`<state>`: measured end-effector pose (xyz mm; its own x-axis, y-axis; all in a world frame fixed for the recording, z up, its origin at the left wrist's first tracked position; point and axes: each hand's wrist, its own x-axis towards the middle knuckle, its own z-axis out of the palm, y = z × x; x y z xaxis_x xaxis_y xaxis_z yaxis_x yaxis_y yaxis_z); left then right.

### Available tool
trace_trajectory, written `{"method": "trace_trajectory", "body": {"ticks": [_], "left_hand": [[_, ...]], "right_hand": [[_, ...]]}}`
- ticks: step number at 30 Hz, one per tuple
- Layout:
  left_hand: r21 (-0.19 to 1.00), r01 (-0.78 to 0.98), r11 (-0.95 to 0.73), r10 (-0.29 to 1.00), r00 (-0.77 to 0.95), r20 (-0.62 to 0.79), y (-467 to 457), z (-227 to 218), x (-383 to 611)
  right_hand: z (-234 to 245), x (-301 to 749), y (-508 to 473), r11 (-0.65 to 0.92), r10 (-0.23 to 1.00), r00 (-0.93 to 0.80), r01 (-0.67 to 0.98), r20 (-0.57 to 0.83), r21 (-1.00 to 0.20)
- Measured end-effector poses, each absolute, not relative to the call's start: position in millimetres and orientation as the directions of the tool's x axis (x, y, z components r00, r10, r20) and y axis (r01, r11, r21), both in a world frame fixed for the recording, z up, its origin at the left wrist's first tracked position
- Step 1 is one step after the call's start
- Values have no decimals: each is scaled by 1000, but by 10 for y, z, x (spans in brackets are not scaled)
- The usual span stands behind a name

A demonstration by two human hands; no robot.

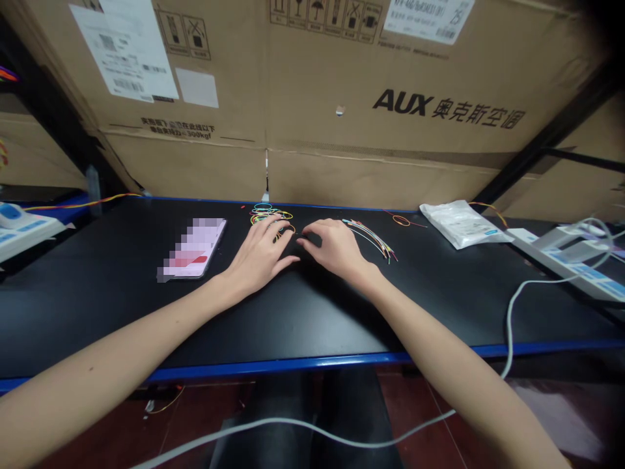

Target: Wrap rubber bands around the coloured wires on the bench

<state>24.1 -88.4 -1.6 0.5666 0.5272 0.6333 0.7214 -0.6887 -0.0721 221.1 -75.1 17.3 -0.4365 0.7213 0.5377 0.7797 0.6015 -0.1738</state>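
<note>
Big tan cardboard AUX carton [390, 85] standing right behind a black blue-edged workbench [205, 326], basically a wall of cardboard. Left hand [258, 257] palm-down at a messy pile of thin looped wires in yellow, blue and red [267, 217], fingers reaching partly over it. Right hand [332, 247] just beside it, fingertips almost meeting the left's, so close but apart. Can't tell from this angle if either one's actually pinching anything. Loose bundle of thin straight multicoloured wires [371, 238] just right of the right hand, blurred-out pink flat rectangle [193, 247] off left, white plastic bag [461, 225] farther right.
</note>
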Motion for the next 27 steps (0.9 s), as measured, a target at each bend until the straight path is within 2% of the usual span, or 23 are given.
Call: {"method": "trace_trajectory", "body": {"ticks": [8, 17, 27], "left_hand": [[-79, 747, -660, 542, 546, 639, -869, -13, 244], [-19, 718, -696, 529, 530, 663, -880, -45, 236], [-49, 725, -687, 520, 537, 664, -882, -47, 233]], "right_hand": [[162, 2141, -819, 537, 729, -286, 803, 622, -260], [150, 2130, -828, 513, 740, -273, 820, 615, -253], [162, 2122, -837, 519, 742, -281, 816, 609, -256]]}}
